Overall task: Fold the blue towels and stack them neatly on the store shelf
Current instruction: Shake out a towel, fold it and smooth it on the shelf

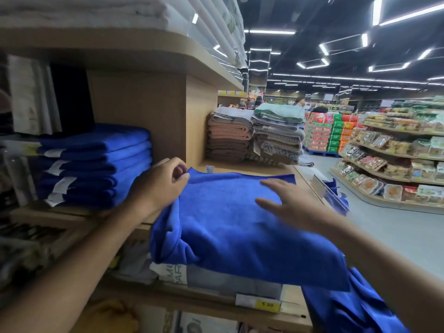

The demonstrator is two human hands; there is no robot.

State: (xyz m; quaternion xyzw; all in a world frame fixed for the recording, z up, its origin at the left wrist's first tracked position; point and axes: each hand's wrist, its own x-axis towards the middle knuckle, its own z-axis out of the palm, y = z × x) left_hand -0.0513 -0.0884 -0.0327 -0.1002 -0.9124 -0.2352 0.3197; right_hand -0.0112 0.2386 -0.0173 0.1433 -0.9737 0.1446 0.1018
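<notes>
A blue towel (228, 227) lies spread over the wooden shelf (249, 169), its near part hanging over the shelf's front edge. My left hand (161, 181) pinches the towel's far left corner. My right hand (288, 203) lies flat on the towel's right side with fingers straight. A stack of folded blue towels (96, 164) with white labels sits on the shelf to the left. More blue cloth (348, 308) hangs at the lower right under my right arm.
Stacks of brown, grey and green towels (254, 135) stand at the shelf's far end. White towels (96, 10) fill the shelf above. A lower shelf holds grey packaged goods (216, 277) and a yellow price tag (268, 304). A store aisle with food shelves (396, 152) lies to the right.
</notes>
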